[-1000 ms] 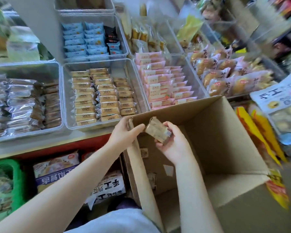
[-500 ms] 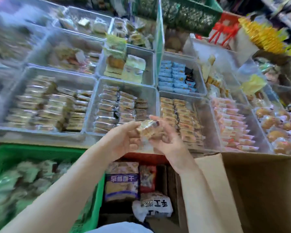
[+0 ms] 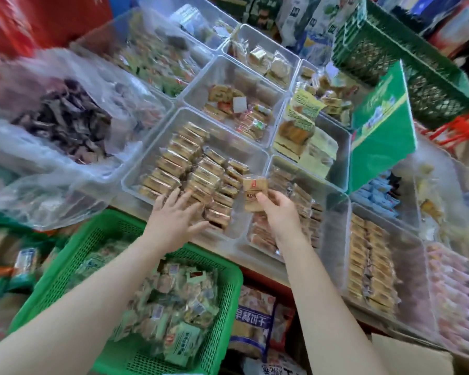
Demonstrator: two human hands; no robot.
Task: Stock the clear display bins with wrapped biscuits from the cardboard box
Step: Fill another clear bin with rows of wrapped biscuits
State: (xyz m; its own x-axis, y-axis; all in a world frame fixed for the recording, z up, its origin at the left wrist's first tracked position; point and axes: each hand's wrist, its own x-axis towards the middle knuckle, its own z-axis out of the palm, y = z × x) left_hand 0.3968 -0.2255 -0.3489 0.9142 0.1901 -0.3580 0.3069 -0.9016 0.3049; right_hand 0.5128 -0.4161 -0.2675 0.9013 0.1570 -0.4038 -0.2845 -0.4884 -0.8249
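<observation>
Over the near edge of the clear bin (image 3: 136, 182) of tan wrapped biscuits (image 3: 192, 171), the left hand (image 3: 173, 215) lies flat, fingers spread and straight, on the packets at the bin's six o'clock. At its three o'clock, the right hand (image 3: 278, 209) pinches one wrapped biscuit (image 3: 254, 194) upright between thumb and fingers, above the seam with the neighbouring bin (image 3: 333, 228). The cardboard box (image 3: 406, 355) peeks in at five o'clock; a green basket (image 3: 98, 239) sits at seven.

Display bin (image 3: 136, 182): clear glossy plastic
Biscuit wrapper (image 3: 255, 194): shiny film
Basket (image 3: 229, 301): green perforated plastic
Box (image 3: 406, 357): matt cardboard
</observation>
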